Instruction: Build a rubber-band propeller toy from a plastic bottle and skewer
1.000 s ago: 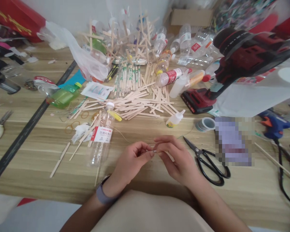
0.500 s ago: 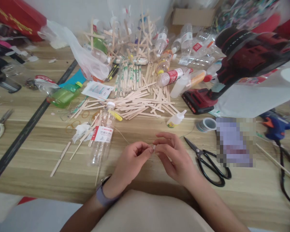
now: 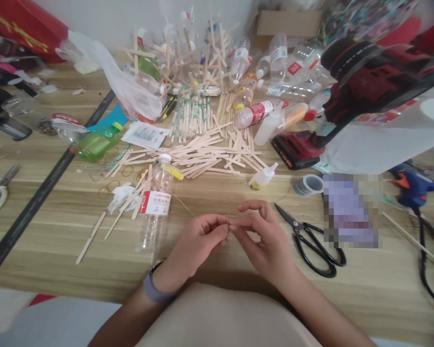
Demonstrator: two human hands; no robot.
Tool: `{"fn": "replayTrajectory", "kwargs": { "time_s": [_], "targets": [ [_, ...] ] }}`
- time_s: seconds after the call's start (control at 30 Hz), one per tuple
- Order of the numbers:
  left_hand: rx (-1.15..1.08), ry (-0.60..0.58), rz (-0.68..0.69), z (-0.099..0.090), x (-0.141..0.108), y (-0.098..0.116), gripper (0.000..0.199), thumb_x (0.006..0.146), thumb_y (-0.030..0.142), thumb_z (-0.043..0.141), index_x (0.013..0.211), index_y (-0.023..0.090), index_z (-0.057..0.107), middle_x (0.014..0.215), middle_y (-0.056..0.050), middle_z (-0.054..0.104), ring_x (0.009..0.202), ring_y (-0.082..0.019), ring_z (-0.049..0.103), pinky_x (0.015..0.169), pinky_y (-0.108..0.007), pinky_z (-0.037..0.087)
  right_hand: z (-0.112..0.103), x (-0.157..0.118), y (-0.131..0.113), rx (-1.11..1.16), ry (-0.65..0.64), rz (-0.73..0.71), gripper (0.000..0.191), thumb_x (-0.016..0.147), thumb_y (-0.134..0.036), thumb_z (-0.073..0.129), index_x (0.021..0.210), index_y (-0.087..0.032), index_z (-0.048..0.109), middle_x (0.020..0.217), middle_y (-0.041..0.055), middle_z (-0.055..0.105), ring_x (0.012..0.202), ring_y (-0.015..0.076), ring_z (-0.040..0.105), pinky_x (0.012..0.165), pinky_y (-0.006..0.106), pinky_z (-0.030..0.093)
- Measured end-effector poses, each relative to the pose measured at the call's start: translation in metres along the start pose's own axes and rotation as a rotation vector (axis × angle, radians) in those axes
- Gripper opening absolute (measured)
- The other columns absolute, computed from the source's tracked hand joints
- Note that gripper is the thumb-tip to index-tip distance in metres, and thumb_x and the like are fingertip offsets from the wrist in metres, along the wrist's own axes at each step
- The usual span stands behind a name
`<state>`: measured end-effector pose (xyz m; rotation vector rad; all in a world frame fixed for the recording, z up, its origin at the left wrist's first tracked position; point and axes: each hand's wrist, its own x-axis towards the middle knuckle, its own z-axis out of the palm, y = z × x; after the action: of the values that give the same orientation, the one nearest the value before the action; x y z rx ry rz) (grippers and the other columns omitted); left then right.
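Note:
My left hand (image 3: 200,246) is closed in a pinch, thumb against forefinger, above the front of the table. My right hand (image 3: 265,236) pinches thumb and forefinger together, its tips meeting the left fingertips. Whatever is between the fingertips is too small to make out. A thin strand (image 3: 183,204) slants from beside a clear plastic water bottle (image 3: 154,224) to my left hand. The bottle lies on its side, white cap away from me, left of my hands. Black-handled scissors (image 3: 311,241) lie open just right of my right hand.
A pile of wooden sticks (image 3: 206,156) spreads behind my hands, with a small glue bottle (image 3: 263,177) at its right. A spool (image 3: 308,185), a red cordless drill (image 3: 332,101) and a blue glue gun (image 3: 412,188) are on the right. A green bottle (image 3: 97,142) lies at left.
My right thumb and forefinger have come together in a pinch at the left fingertips, and the other right fingers have shifted. The water bottle has rolled slightly to the right.

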<state>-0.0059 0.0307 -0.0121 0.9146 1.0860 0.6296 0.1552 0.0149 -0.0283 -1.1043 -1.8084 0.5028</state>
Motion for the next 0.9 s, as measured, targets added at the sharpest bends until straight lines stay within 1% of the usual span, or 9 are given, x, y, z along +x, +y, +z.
{"fn": "replayTrajectory", "kwargs": {
  "time_s": [0.17,0.3,0.37,0.43,0.5,0.6,0.77,0.83,0.9],
  "targets": [
    [0.11,-0.042,0.079,-0.005,-0.003,-0.003,0.022,0.082,0.038,0.064,0.085,0.016,0.067,0.071,0.001,0.059,0.064,-0.011,0.048,0.059,-0.024,0.036,0.0,0.0,-0.002,0.176,0.014,0.167,0.01,0.088,-0.014,0.061,0.082,-0.021,0.064,0.089,0.0084,0.058,0.089,0.0201,0.06,0.05,0.022,0.053],
    [0.149,-0.04,0.131,-0.006,-0.003,-0.006,0.022,0.084,0.039,0.063,0.086,0.017,0.066,0.075,0.0,0.062,0.069,-0.013,0.052,0.063,-0.025,0.04,0.001,0.001,-0.001,0.286,0.012,0.214,0.01,0.088,-0.016,0.062,0.079,-0.021,0.066,0.083,0.0051,0.06,0.082,0.0171,0.062,0.058,0.023,0.056],
    [0.113,0.01,0.126,-0.005,-0.003,-0.006,0.019,0.084,0.036,0.063,0.083,0.017,0.064,0.071,0.001,0.061,0.065,-0.012,0.052,0.061,-0.024,0.039,0.001,0.0,0.002,0.384,-0.023,0.301,0.007,0.09,-0.022,0.062,0.086,-0.02,0.067,0.082,0.0038,0.062,0.074,0.015,0.065,0.06,0.025,0.058],
    [0.068,0.074,0.119,-0.004,-0.001,-0.006,0.017,0.083,0.034,0.062,0.078,0.018,0.062,0.067,0.003,0.059,0.062,-0.011,0.051,0.06,-0.023,0.039,0.001,0.0,0.004,0.462,-0.055,0.404,0.01,0.091,-0.027,0.061,0.096,-0.02,0.065,0.084,0.0036,0.067,0.07,0.0147,0.069,0.061,0.026,0.06],
    [0.058,0.124,0.129,-0.004,0.0,-0.006,0.016,0.082,0.033,0.062,0.076,0.018,0.061,0.065,0.003,0.059,0.063,-0.011,0.053,0.061,-0.023,0.041,0.001,0.0,0.004,0.433,-0.07,0.44,0.014,0.089,-0.028,0.063,0.1,-0.019,0.064,0.086,0.0043,0.07,0.07,0.0157,0.071,0.062,0.026,0.06],
    [0.088,0.137,0.166,-0.004,0.001,-0.006,0.017,0.082,0.033,0.062,0.075,0.018,0.061,0.07,0.001,0.063,0.068,-0.013,0.057,0.065,-0.024,0.044,0.001,0.002,0.001,0.258,-0.094,0.343,0.006,0.087,-0.022,0.064,0.09,-0.02,0.069,0.084,0.0038,0.071,0.072,0.015,0.07,0.063,0.024,0.059],
    [0.209,0.144,0.215,-0.003,-0.001,-0.011,0.016,0.084,0.033,0.061,0.08,0.018,0.063,0.076,-0.001,0.066,0.073,-0.014,0.06,0.067,-0.025,0.045,0.002,0.003,-0.003,0.12,-0.071,0.227,0.011,0.087,-0.013,0.061,0.081,-0.02,0.067,0.079,0.0018,0.068,0.066,0.0124,0.067,0.057,0.021,0.056],
    [0.253,0.157,0.208,-0.003,-0.001,-0.012,0.016,0.085,0.033,0.061,0.08,0.018,0.063,0.076,-0.001,0.067,0.072,-0.014,0.059,0.066,-0.025,0.045,0.004,0.0,-0.001,0.056,-0.037,0.159,0.012,0.086,-0.01,0.06,0.081,-0.02,0.064,0.083,0.0026,0.066,0.063,0.0111,0.065,0.054,0.02,0.055],
    [0.242,0.139,0.168,-0.005,0.001,-0.011,0.017,0.085,0.034,0.061,0.079,0.018,0.062,0.075,0.0,0.066,0.07,-0.014,0.059,0.065,-0.025,0.044,0.005,-0.004,0.002,-0.048,0.001,0.044,0.012,0.085,-0.008,0.059,0.083,-0.02,0.062,0.093,0.0064,0.065,0.069,0.0125,0.066,0.058,0.023,0.057]
  ]
}}
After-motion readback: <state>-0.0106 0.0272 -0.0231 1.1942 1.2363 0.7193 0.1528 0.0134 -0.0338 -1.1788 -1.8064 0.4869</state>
